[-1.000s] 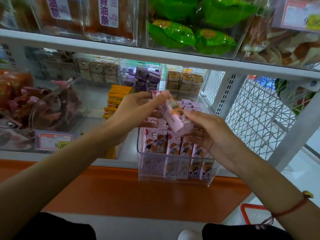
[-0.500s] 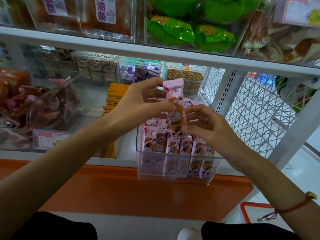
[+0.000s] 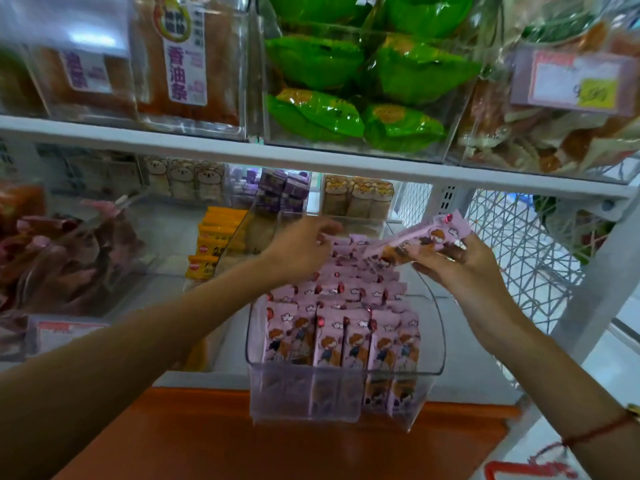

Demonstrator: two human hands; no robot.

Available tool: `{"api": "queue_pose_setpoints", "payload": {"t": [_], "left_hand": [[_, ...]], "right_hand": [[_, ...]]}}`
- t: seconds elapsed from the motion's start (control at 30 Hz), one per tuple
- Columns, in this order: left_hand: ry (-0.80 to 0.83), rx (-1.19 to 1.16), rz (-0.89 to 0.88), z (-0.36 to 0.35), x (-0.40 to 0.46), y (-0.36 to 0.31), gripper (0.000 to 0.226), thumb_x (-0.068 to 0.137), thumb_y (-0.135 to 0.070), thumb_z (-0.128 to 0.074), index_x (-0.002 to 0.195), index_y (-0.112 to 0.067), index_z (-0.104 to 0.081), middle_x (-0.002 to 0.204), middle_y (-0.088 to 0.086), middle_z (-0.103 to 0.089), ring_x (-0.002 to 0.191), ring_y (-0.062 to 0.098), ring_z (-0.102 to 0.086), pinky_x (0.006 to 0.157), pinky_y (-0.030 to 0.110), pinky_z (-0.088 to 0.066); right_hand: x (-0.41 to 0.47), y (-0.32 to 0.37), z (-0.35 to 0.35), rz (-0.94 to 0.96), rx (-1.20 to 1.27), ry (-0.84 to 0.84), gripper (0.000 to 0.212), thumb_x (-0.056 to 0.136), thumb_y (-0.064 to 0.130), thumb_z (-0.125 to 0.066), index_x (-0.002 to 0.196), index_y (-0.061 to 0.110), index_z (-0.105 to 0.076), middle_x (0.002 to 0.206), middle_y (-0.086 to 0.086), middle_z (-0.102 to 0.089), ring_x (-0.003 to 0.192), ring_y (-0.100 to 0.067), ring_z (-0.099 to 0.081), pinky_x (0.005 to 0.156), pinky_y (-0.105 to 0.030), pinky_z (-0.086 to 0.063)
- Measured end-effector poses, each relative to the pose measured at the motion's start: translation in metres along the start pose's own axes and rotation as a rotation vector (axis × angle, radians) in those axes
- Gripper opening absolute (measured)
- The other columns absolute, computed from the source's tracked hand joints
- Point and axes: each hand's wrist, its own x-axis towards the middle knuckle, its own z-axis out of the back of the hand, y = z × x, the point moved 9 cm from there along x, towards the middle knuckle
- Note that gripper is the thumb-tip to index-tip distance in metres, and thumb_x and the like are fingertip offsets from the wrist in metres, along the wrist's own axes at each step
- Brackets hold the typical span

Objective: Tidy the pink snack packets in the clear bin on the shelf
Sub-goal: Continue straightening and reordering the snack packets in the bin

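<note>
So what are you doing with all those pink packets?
A person is tidying pink snack packets that stand in rows in a clear bin on a shop shelf. The right hand holds one pink packet up above the bin. The left hand reaches in among the packets at the back; what its fingers are doing is too blurred to tell.

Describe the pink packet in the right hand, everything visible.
The loose pink packet is a slim, glossy wrapper with a cartoon figure, small clouds and a red mark near its far end. It lies nearly flat, tilted up toward the right, above the back of the clear bin. The right hand pinches its lower edge from beneath. The left hand reaches over the rows of packets and does not touch it. Motion blur hides its print.
</note>
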Motion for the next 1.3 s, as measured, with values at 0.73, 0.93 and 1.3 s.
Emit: {"api": "queue_pose_setpoints", "payload": {"t": [0.73,0.93,1.3], "left_hand": [[0.481,0.646,0.017,-0.065,0.055,0.061,0.049,0.104,-0.032,-0.019,0.152,-0.023,-0.017,0.154,0.011,-0.026,0.14,0.032,-0.024,0.115,0.044,-0.019],[0.213,0.463,0.02,-0.031,0.06,0.051,0.041,0.096,-0.013,-0.043,0.137,-0.019,-0.046,0.141,0.007,-0.048,0.127,0.022,-0.044,0.103,0.033,-0.035],[0.313,0.573,-0.046,-0.051,0.077,0.046,0.03,0.096,-0.01,-0.043,0.121,-0.008,-0.06,0.122,0.012,-0.06,0.111,0.026,-0.055,0.099,0.041,-0.043]], "right_hand": [[0.127,-0.006,-0.091,0.353,-0.537,0.184,0.03,0.085,0.003,-0.063,0.111,0.009,-0.05,0.093,0.005,-0.056,0.07,-0.003,-0.052,0.054,0.004,-0.033],[0.125,-0.047,-0.129,0.313,-1.095,0.588,0.022,0.097,0.021,-0.049,0.108,0.02,-0.068,0.114,-0.004,-0.065,0.102,-0.022,-0.06,0.082,-0.032,-0.047],[0.016,0.001,-0.08,0.49,-1.162,0.395,0.032,0.092,0.019,-0.047,0.121,0.019,-0.059,0.123,0.0,-0.059,0.116,-0.019,-0.05,0.091,-0.034,-0.045]]}}
